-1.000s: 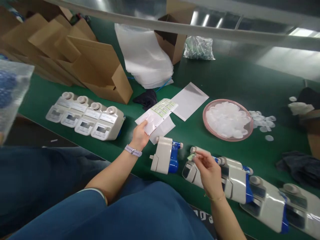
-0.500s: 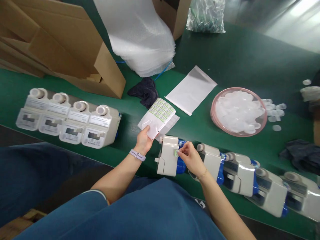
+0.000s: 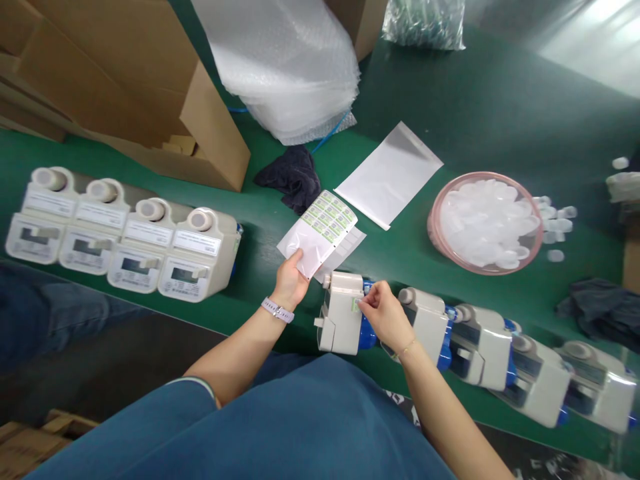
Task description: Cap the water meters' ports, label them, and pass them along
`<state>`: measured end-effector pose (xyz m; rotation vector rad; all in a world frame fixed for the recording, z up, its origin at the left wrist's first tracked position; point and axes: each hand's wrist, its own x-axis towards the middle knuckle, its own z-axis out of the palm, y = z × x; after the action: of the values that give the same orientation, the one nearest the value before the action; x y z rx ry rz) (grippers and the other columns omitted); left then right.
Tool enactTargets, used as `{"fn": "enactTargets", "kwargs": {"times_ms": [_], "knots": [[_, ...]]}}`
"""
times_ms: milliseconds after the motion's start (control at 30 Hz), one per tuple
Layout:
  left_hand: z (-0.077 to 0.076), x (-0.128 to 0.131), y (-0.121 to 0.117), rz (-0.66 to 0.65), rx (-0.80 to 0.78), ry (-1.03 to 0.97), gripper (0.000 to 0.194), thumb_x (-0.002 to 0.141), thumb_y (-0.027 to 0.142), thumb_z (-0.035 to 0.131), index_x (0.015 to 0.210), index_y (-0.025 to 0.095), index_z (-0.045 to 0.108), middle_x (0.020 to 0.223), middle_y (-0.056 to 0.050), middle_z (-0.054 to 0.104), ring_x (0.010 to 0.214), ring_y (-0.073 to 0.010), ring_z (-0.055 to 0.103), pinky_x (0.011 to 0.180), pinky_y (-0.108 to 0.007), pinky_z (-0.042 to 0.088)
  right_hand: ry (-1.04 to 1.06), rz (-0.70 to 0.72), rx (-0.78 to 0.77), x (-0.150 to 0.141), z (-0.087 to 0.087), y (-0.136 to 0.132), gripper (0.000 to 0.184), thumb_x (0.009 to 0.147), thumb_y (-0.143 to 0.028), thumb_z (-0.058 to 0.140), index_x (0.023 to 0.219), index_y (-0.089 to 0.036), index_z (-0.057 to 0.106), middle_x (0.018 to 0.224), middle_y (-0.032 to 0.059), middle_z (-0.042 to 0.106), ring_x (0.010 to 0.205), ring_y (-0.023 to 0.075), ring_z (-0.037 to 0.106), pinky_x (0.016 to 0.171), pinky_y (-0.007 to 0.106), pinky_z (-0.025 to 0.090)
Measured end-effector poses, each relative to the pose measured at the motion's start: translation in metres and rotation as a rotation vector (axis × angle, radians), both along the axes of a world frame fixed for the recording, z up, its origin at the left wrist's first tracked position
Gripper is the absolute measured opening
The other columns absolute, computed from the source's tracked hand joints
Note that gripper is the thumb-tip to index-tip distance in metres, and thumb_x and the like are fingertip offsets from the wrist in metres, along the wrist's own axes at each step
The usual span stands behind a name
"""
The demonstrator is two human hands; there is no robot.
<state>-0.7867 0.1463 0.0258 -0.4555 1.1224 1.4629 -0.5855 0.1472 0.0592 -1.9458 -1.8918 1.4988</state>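
Note:
My left hand (image 3: 292,282) grips the lower edge of a sheet of stickers (image 3: 318,233), with rows of green labels on its far half and bare white backing on the near half. A second pale sheet (image 3: 347,248) lies partly under it. Just to the right, a white meter (image 3: 340,323) with a blue back rests on its side at the table's near edge. A small green label (image 3: 355,305) sits against its side face, and my right hand (image 3: 387,318) pinches at the label's right edge. The fingertips hide part of that edge.
Several meters (image 3: 190,257) with small displays stand in a row at left, and more meters (image 3: 483,347) line the near edge at right. Around them are a pink bowl (image 3: 434,230) of clear plastic caps, a dark cloth (image 3: 293,175), bubble wrap (image 3: 295,73) and an open cardboard box (image 3: 215,133).
The view has shifted slightly. The green label now lies flatter against the meter's side, with my right fingers still at its edge. My left hand keeps holding the sticker sheet.

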Motion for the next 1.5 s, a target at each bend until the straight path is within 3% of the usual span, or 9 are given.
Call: {"fn": "enactTargets", "kwargs": {"times_ms": [333,633,967,1133,1233,1300,1367,1433,1500], "knots": [[0.006,-0.008,-0.001,0.01,-0.005,-0.014,0.023,0.091,0.014,0.046,0.107,0.01,0.063,0.101,-0.009,0.069,0.092,-0.0212,0.066,0.082,-0.033,0.056,-0.185,0.086,0.048,-0.012,0.014,0.004,0.017,0.074,-0.022,0.052,0.079,-0.024,0.035,0.071,-0.0001,0.061,0.066,0.0193,0.06,0.063,0.031,0.041],[0.005,-0.012,0.0,0.018,0.007,-0.013,0.023,0.09,0.012,0.047,0.107,0.009,0.063,0.102,-0.01,0.069,0.095,-0.022,0.065,0.085,-0.034,0.055,-0.242,0.127,0.087,-0.015,0.015,0.004,0.014,0.075,-0.021,0.051,0.079,-0.023,0.038,0.07,0.0007,0.061,0.064,0.0188,0.06,0.06,0.029,0.038],[-0.005,-0.011,-0.006,0.002,0.083,0.004,0.023,0.088,0.011,0.05,0.107,0.009,0.064,0.107,-0.011,0.068,0.094,-0.0222,0.066,0.092,-0.037,0.052,-0.51,0.335,0.23,-0.03,0.021,-0.01,0.008,0.083,-0.017,0.046,0.089,-0.022,0.044,0.083,0.0081,0.062,0.07,0.0207,0.059,0.053,0.028,0.029],[0.002,-0.009,-0.01,-0.053,0.125,0.008,0.025,0.084,0.01,0.055,0.107,0.009,0.064,0.109,-0.013,0.067,0.1,-0.0235,0.064,0.093,-0.036,0.052,-0.517,0.207,0.295,-0.015,0.018,-0.01,0.02,0.08,-0.033,0.057,0.091,-0.022,0.045,0.097,0.0084,0.058,0.07,0.0202,0.057,0.053,0.029,0.032],[0.011,-0.007,-0.013,-0.097,0.151,-0.003,0.027,0.084,0.01,0.055,0.109,0.008,0.063,0.107,-0.013,0.068,0.098,-0.0238,0.065,0.093,-0.036,0.051,-0.327,0.015,0.232,0.001,0.013,-0.008,0.033,0.073,-0.044,0.064,0.087,-0.022,0.045,0.086,0.0043,0.059,0.067,0.0189,0.056,0.059,0.032,0.041],[0.018,-0.005,-0.015,-0.156,0.201,-0.034,0.029,0.083,0.012,0.056,0.111,0.009,0.062,0.108,-0.013,0.068,0.097,-0.0246,0.065,0.093,-0.037,0.051,-0.129,-0.099,0.311,0.006,0.016,-0.007,0.03,0.074,-0.045,0.062,0.085,-0.022,0.046,0.087,0.005,0.06,0.077,0.0207,0.059,0.069,0.036,0.047],[0.024,-0.001,-0.018,-0.227,0.251,-0.061,0.029,0.082,0.012,0.057,0.111,0.009,0.063,0.109,-0.013,0.067,0.099,-0.0257,0.065,0.094,-0.037,0.051,0.01,-0.123,0.516,0.003,0.026,-0.007,0.023,0.079,-0.041,0.058,0.088,-0.022,0.05,0.099,0.0082,0.06,0.096,0.0232,0.058,0.085,0.042,0.047],[0.032,0.005,-0.022,-0.296,0.281,-0.071,0.028,0.081,0.013,0.059,0.108,0.009,0.065,0.108,-0.013,0.067,0.1,-0.0275,0.064,0.094,-0.038,0.05,0.048,-0.041,0.713,-0.004,0.041,-0.005,0.019,0.083,-0.035,0.056,0.097,-0.023,0.055,0.115,0.0101,0.056,0.112,0.0247,0.052,0.097,0.047,0.041],[0.039,0.013,-0.027,-0.365,0.308,-0.081,0.026,0.078,0.013,0.061,0.103,0.011,0.067,0.105,-0.013,0.069,0.101,-0.0296,0.064,0.095,-0.04,0.05,0.027,0.064,0.811,-0.012,0.055,-0.002,0.025,0.084,-0.034,0.055,0.108,-0.026,0.056,0.128,0.0102,0.049,0.123,0.0266,0.044,0.103,0.05,0.035]]}}
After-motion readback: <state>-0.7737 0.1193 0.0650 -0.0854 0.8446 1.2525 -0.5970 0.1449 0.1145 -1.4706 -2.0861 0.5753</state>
